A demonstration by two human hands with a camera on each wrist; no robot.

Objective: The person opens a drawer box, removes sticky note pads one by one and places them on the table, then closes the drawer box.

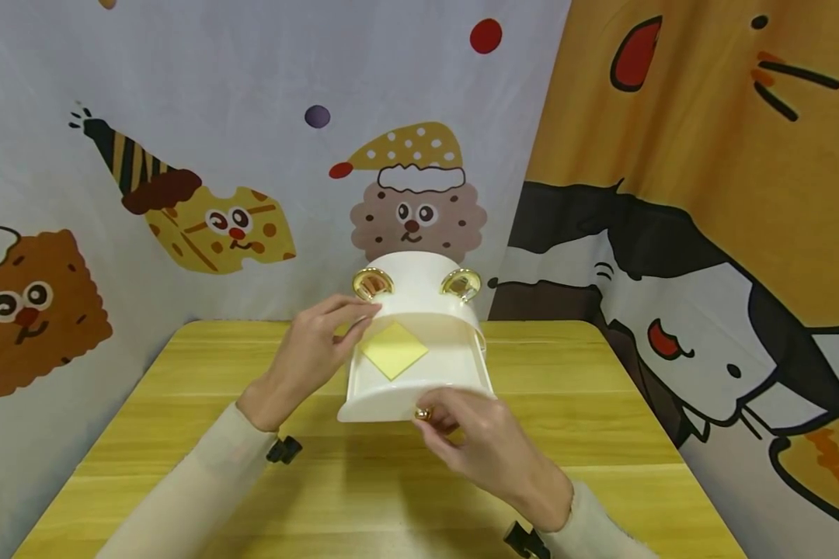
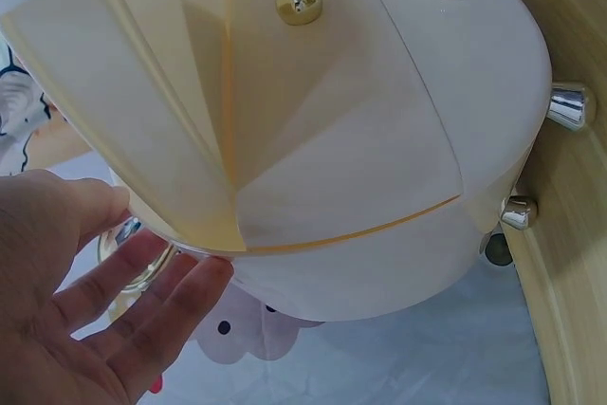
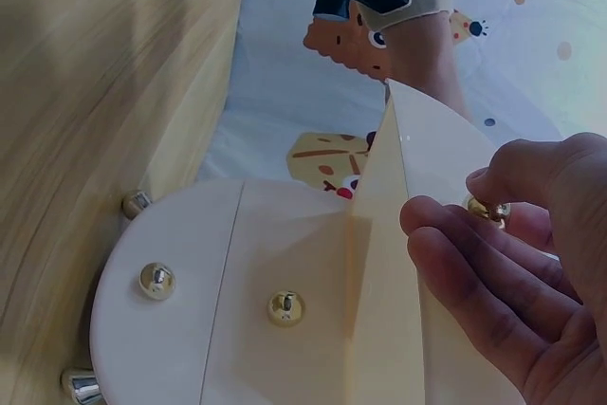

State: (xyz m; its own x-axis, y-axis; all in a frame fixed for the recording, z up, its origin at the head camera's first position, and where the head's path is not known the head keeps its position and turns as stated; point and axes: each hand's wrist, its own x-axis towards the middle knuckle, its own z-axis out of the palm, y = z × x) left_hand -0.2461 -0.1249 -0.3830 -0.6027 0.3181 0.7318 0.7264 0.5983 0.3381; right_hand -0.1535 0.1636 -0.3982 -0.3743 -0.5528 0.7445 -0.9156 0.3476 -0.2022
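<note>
A white drawer box [image 1: 421, 283] with gold ring-shaped ornaments on top stands on the table, its top drawer [image 1: 454, 361] pulled out. Inside that drawer lies a yellow sticky note pad [image 1: 394, 351], turned cornerwise. My right hand [image 1: 492, 442] pinches the gold knob [image 3: 488, 209] on the drawer's front between thumb and fingers. At the upper left edge of the box, my left hand [image 1: 315, 349] touches the side with its fingertips, fingers fairly straight. The left wrist view shows those fingertips [image 2: 216, 270] against the edge beside the drawer opening.
Two lower drawers with gold knobs [image 2: 300, 4] are closed. Short metallic feet [image 2: 569, 106] hold the box off the wooden table [image 1: 252, 497]. Behind the table hangs a cartoon-printed cloth [image 1: 252, 78].
</note>
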